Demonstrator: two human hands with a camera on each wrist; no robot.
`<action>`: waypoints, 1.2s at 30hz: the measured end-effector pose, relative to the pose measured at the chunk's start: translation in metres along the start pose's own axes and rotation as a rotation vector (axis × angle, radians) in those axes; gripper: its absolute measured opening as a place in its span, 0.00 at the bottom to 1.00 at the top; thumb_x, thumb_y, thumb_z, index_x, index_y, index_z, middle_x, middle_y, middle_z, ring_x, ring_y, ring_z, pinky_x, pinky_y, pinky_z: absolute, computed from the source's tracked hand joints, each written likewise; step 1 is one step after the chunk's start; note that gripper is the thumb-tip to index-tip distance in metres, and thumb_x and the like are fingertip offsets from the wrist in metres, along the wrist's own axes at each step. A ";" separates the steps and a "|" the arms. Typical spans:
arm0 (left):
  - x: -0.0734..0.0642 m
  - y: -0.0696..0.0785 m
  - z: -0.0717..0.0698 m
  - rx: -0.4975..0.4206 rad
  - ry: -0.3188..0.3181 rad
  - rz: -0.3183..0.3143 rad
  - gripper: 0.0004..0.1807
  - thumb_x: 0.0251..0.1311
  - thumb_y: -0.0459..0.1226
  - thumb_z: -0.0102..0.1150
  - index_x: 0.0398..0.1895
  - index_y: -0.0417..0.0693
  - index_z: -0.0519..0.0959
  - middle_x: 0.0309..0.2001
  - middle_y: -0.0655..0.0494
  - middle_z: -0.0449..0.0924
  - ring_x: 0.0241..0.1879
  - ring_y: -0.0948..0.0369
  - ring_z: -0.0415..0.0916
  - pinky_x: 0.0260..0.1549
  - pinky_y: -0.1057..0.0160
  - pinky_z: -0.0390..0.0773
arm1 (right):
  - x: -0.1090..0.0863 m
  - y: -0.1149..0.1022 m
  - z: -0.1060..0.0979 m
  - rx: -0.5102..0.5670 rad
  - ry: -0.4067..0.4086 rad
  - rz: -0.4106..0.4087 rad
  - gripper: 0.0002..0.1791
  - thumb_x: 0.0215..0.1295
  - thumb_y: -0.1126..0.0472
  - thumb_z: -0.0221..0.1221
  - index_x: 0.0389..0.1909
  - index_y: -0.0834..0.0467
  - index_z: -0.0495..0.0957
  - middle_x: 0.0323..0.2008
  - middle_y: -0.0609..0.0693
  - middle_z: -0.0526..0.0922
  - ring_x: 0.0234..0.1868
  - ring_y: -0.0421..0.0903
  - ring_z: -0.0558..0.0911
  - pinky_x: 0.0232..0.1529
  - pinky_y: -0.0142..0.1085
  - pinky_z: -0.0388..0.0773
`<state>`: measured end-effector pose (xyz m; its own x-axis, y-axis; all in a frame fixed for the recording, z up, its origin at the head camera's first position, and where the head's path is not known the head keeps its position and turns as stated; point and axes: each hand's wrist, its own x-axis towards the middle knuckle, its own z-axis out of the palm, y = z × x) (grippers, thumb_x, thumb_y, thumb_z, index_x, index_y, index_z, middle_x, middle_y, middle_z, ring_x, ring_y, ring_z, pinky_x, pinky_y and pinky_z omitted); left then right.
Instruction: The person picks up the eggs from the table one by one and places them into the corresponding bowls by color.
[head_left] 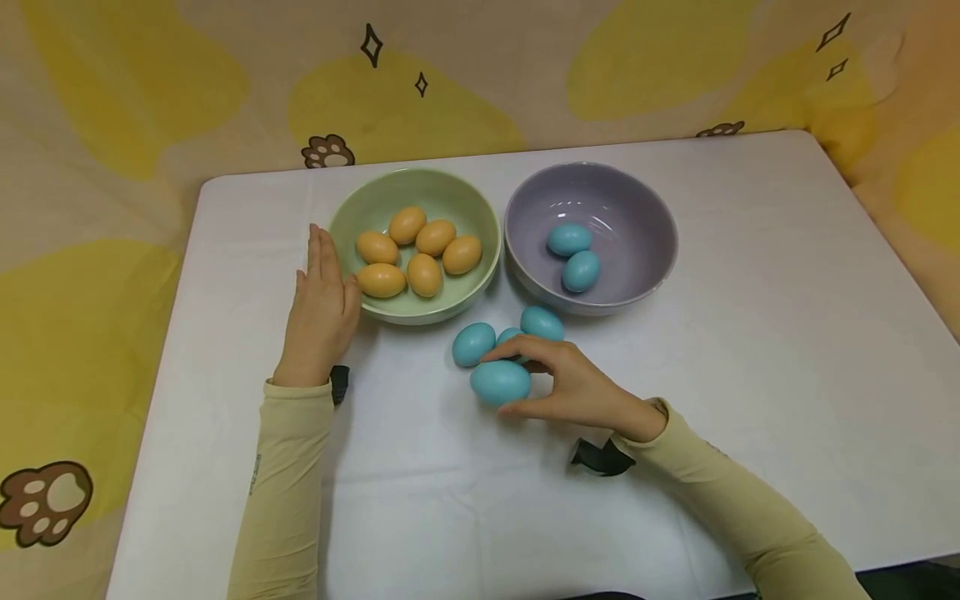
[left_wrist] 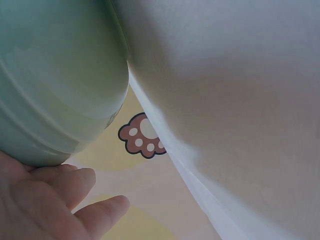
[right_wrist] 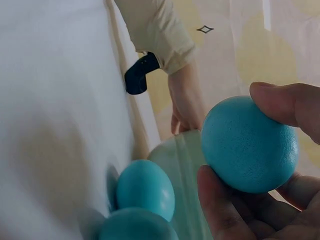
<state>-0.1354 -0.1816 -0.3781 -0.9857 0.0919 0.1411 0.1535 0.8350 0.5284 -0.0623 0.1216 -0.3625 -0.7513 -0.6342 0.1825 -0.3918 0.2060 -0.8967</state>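
A blue egg (head_left: 500, 382) is pinched between the thumb and fingers of my right hand (head_left: 573, 383), in front of the bowls. In the right wrist view the held egg (right_wrist: 250, 145) shows large, gripped from both sides. Just beyond that hand, three more blue eggs (head_left: 473, 344) lie on the table, one partly hidden by the fingers. My left hand (head_left: 321, 312) rests with straight fingers against the left side of a green bowl (head_left: 345, 200) of several orange eggs (head_left: 381, 281). The left wrist view shows its fingers at the bowl's outer wall (left_wrist: 60, 85).
A purple bowl (head_left: 645, 208) with two blue eggs (head_left: 570, 239) in it stands right beside the green one. White cloth covers the table (head_left: 787, 333). A patterned curtain (head_left: 480, 50) hangs along the back edge. Dark straps (head_left: 602, 457) hang under the wrists.
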 end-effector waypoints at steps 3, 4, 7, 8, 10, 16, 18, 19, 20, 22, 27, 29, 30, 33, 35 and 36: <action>0.000 0.000 0.000 -0.001 0.004 0.003 0.33 0.70 0.39 0.29 0.72 0.30 0.37 0.74 0.40 0.32 0.72 0.48 0.39 0.63 0.37 0.45 | 0.000 -0.001 -0.006 0.006 0.029 0.010 0.29 0.44 0.70 0.72 0.51 0.58 0.77 0.47 0.47 0.79 0.47 0.44 0.77 0.46 0.42 0.77; 0.000 0.000 0.000 -0.001 0.004 0.004 0.33 0.70 0.39 0.29 0.72 0.30 0.37 0.74 0.40 0.32 0.72 0.48 0.38 0.63 0.37 0.45 | -0.001 -0.002 -0.008 0.005 0.040 0.013 0.29 0.44 0.70 0.72 0.51 0.58 0.77 0.47 0.48 0.79 0.46 0.44 0.77 0.46 0.42 0.77; 0.000 0.000 0.000 0.000 0.003 0.004 0.33 0.70 0.39 0.29 0.72 0.30 0.37 0.74 0.40 0.32 0.72 0.49 0.38 0.63 0.37 0.45 | -0.002 -0.002 -0.014 -0.009 0.071 0.018 0.29 0.44 0.71 0.71 0.51 0.60 0.77 0.46 0.48 0.78 0.45 0.44 0.76 0.46 0.41 0.77; 0.000 0.000 0.000 0.000 0.003 0.004 0.33 0.70 0.39 0.29 0.72 0.30 0.37 0.74 0.40 0.32 0.72 0.49 0.37 0.63 0.37 0.45 | -0.002 -0.002 -0.015 -0.011 0.079 0.019 0.29 0.44 0.71 0.71 0.51 0.60 0.77 0.46 0.48 0.78 0.45 0.44 0.76 0.46 0.41 0.77; -0.001 0.000 0.000 0.001 0.001 0.002 0.33 0.70 0.39 0.29 0.72 0.30 0.37 0.74 0.40 0.31 0.72 0.49 0.37 0.63 0.37 0.45 | -0.001 -0.002 -0.019 -0.017 0.097 0.018 0.29 0.44 0.71 0.71 0.51 0.60 0.77 0.46 0.48 0.79 0.46 0.44 0.77 0.46 0.41 0.77; -0.001 0.000 -0.001 -0.003 -0.005 -0.006 0.33 0.70 0.39 0.29 0.72 0.31 0.37 0.74 0.41 0.31 0.72 0.49 0.37 0.63 0.38 0.45 | -0.001 -0.002 -0.029 -0.011 0.144 0.002 0.29 0.44 0.72 0.71 0.51 0.63 0.76 0.48 0.51 0.80 0.48 0.44 0.77 0.47 0.40 0.76; -0.001 0.000 -0.001 -0.003 -0.010 -0.010 0.33 0.70 0.39 0.28 0.72 0.31 0.37 0.74 0.42 0.30 0.72 0.50 0.37 0.63 0.38 0.44 | -0.001 -0.002 -0.032 0.004 0.157 0.000 0.28 0.44 0.73 0.70 0.50 0.63 0.76 0.48 0.52 0.80 0.48 0.44 0.77 0.48 0.39 0.76; -0.001 0.000 -0.001 -0.004 -0.012 -0.012 0.33 0.70 0.39 0.28 0.72 0.32 0.36 0.74 0.42 0.30 0.72 0.50 0.37 0.63 0.38 0.44 | -0.002 -0.002 -0.034 0.009 0.163 0.000 0.28 0.45 0.73 0.70 0.51 0.63 0.76 0.48 0.52 0.80 0.48 0.44 0.77 0.49 0.38 0.75; -0.001 -0.001 -0.001 -0.004 -0.012 -0.013 0.33 0.70 0.39 0.28 0.72 0.32 0.36 0.74 0.43 0.30 0.72 0.50 0.37 0.63 0.38 0.44 | -0.002 -0.002 -0.036 0.015 0.170 -0.001 0.28 0.45 0.74 0.70 0.51 0.63 0.76 0.48 0.52 0.80 0.48 0.45 0.78 0.49 0.38 0.75; -0.001 -0.001 -0.001 -0.004 -0.010 -0.012 0.33 0.70 0.39 0.28 0.72 0.32 0.36 0.74 0.43 0.30 0.72 0.50 0.37 0.63 0.38 0.44 | -0.002 -0.002 -0.040 0.019 0.185 0.004 0.28 0.45 0.74 0.69 0.51 0.63 0.76 0.48 0.52 0.80 0.48 0.45 0.78 0.49 0.37 0.75; -0.001 -0.001 -0.001 -0.002 0.000 -0.006 0.33 0.70 0.38 0.29 0.72 0.31 0.37 0.74 0.41 0.31 0.72 0.49 0.38 0.63 0.38 0.45 | -0.004 -0.002 -0.051 0.022 0.238 0.043 0.29 0.44 0.76 0.69 0.52 0.64 0.75 0.49 0.53 0.80 0.49 0.45 0.77 0.50 0.35 0.74; -0.001 -0.001 -0.001 -0.005 -0.001 -0.007 0.33 0.70 0.38 0.29 0.72 0.31 0.37 0.74 0.42 0.31 0.72 0.49 0.38 0.63 0.38 0.45 | -0.004 -0.001 -0.056 0.015 0.267 0.067 0.29 0.45 0.76 0.68 0.53 0.65 0.75 0.49 0.52 0.80 0.49 0.44 0.77 0.50 0.34 0.74; -0.001 -0.001 0.000 -0.007 0.000 -0.007 0.33 0.70 0.38 0.30 0.72 0.31 0.37 0.74 0.42 0.31 0.72 0.49 0.38 0.63 0.38 0.45 | -0.004 0.000 -0.058 0.013 0.282 0.080 0.29 0.45 0.76 0.68 0.52 0.65 0.75 0.49 0.52 0.80 0.49 0.44 0.77 0.51 0.34 0.73; 0.000 -0.001 0.000 -0.011 0.000 -0.009 0.33 0.70 0.38 0.30 0.72 0.31 0.37 0.74 0.42 0.31 0.72 0.49 0.38 0.63 0.38 0.44 | -0.004 0.003 -0.066 -0.014 0.318 0.113 0.27 0.47 0.74 0.68 0.52 0.65 0.75 0.49 0.51 0.79 0.49 0.44 0.76 0.51 0.33 0.73; 0.001 -0.001 0.001 -0.015 0.001 -0.009 0.33 0.70 0.38 0.30 0.72 0.31 0.37 0.74 0.42 0.31 0.72 0.49 0.38 0.63 0.38 0.44 | -0.004 0.006 -0.073 -0.037 0.331 0.133 0.27 0.49 0.72 0.68 0.53 0.64 0.75 0.49 0.51 0.79 0.48 0.43 0.77 0.49 0.32 0.73; 0.001 -0.001 0.002 -0.014 0.000 -0.007 0.33 0.70 0.38 0.30 0.72 0.31 0.37 0.74 0.42 0.31 0.72 0.49 0.38 0.63 0.38 0.44 | -0.003 0.007 -0.076 -0.041 0.334 0.144 0.26 0.50 0.72 0.68 0.53 0.64 0.75 0.49 0.52 0.79 0.48 0.43 0.77 0.49 0.32 0.73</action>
<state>-0.1363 -0.1813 -0.3797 -0.9868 0.0856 0.1376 0.1472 0.8282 0.5408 -0.1026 0.1815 -0.3385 -0.9297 -0.3197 0.1831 -0.2851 0.3094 -0.9072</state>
